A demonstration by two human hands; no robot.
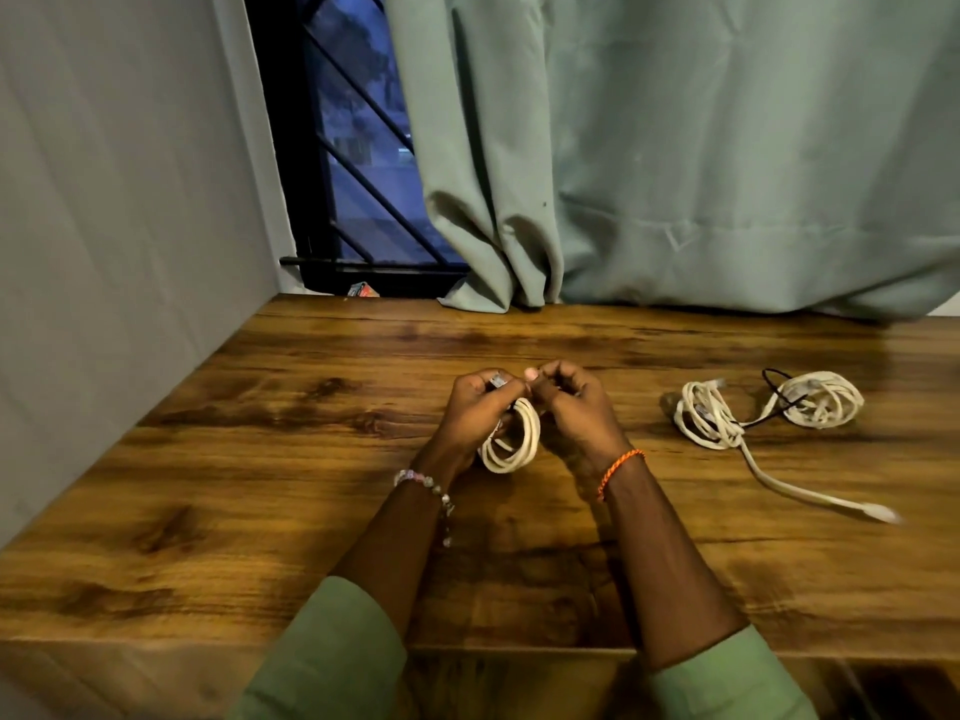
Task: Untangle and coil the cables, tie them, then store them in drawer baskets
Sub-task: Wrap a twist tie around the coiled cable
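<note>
Two hands work one white coil held above the desk, mid-frame. Left hand grips the coil's top with a plug end pinched in its fingers; right hand has fingers curled, pinching near the same spot. Likely step: tying off the coil. Next: wrap the loose end round the loops, keeping them together. Tangled cables wait to the right. No readable writing.

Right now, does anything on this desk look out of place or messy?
Yes. Right of the hands, the loose white cables lie in an untidy heap with a thin black cord threaded through, and one plug end trails toward the table edge. The coil held in both hands looks neat.
</note>
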